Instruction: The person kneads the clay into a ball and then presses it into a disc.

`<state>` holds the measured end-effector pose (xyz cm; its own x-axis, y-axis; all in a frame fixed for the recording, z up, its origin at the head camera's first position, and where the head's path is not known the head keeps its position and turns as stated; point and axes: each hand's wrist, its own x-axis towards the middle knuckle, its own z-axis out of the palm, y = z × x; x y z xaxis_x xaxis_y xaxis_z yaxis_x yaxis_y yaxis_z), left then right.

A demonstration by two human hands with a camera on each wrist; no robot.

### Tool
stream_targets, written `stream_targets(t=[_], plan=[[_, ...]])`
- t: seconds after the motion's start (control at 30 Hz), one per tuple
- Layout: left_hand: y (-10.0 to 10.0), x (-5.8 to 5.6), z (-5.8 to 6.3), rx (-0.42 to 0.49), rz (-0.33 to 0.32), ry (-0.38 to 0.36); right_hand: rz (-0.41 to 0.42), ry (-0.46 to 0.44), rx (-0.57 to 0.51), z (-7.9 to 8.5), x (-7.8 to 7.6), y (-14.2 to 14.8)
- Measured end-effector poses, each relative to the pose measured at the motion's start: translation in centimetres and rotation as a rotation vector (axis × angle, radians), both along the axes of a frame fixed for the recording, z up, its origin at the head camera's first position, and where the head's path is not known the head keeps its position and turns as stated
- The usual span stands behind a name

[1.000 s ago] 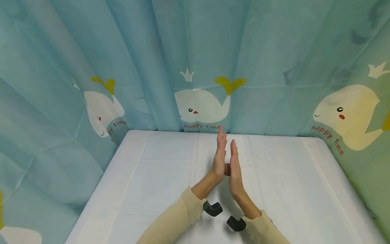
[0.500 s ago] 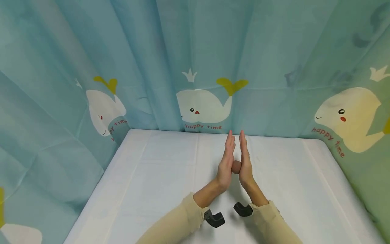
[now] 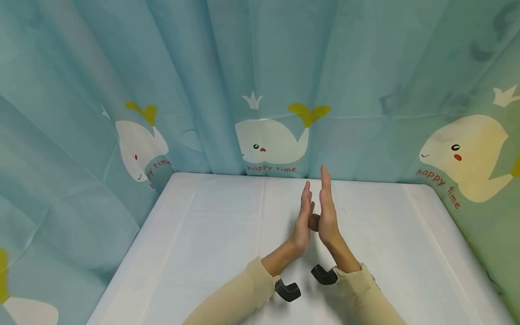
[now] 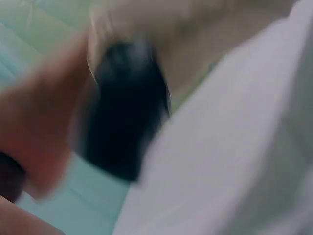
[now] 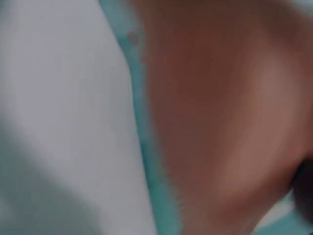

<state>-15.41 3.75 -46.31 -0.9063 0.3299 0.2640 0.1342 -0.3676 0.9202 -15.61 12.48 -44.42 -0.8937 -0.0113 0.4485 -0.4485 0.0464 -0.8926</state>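
Observation:
A small round brown ball (image 3: 314, 222) sits between the two palms above the white table. My left hand (image 3: 302, 225) presses it from the left with straight fingers. From the other side the flat palm of my right hand (image 3: 328, 216) presses on it, its fingertips reaching farther forward than the left ones. At the left edge of the blurred left wrist view, part of the dark ball (image 4: 10, 177) shows beside the right hand (image 4: 39, 117). The right wrist view catches the ball (image 5: 304, 193) at its right edge, partly cut off.
A white-covered table (image 3: 211, 239) lies under the hands. Around its back and sides hangs a blue-green curtain (image 3: 365, 90) printed with whales. Black wrist cameras stick out from the left sleeve (image 3: 248, 289) and the right sleeve (image 3: 361, 293).
The left hand has slid back and the right hand forward against each other, with the ball kept between the palms. Both hands also stand a little farther right than a second ago.

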Motion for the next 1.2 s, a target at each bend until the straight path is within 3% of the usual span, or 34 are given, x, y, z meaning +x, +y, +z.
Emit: stream_targets(t=[0.13,0.23,0.33,0.43,0.5,0.6,0.7,0.83,1.03,1.2], plan=[[-0.4,0.3,1.7,0.038,-0.019,-0.024,0.031,0.022,-0.026,-2.1,-1.4,0.9],[-1.0,-0.7,2.4,0.027,0.027,-0.032,0.070,0.033,-0.027,-3.6,-0.4,-0.1],[-1.4,-2.2,1.8,-0.049,0.117,-0.003,0.088,0.020,-0.002,-3.9,1.4,-1.6],[-1.3,-3.0,0.3,-0.131,0.148,0.053,0.088,0.042,0.018,-3.0,2.2,-2.2],[-1.0,-2.8,-0.7,-0.157,0.123,0.097,0.080,0.054,0.016,-2.2,1.7,-2.0],[-0.5,-1.8,-1.1,-0.174,0.075,0.163,0.053,0.016,0.002,-1.7,0.1,-0.9],[-0.3,-0.9,-0.7,-0.188,0.045,0.194,0.027,-0.055,-0.011,-2.5,-1.2,0.1],[-0.7,-0.6,0.5,-0.164,0.036,0.146,0.050,-0.130,-0.063,-4.4,-1.6,0.3],[-1.5,-2.7,1.7,-0.101,0.117,0.052,0.086,-0.142,-0.107,-5.9,-0.3,-1.4],[-1.9,-4.3,0.5,-0.195,0.166,0.084,0.068,-0.096,-0.077,-5.1,1.1,-2.6]])
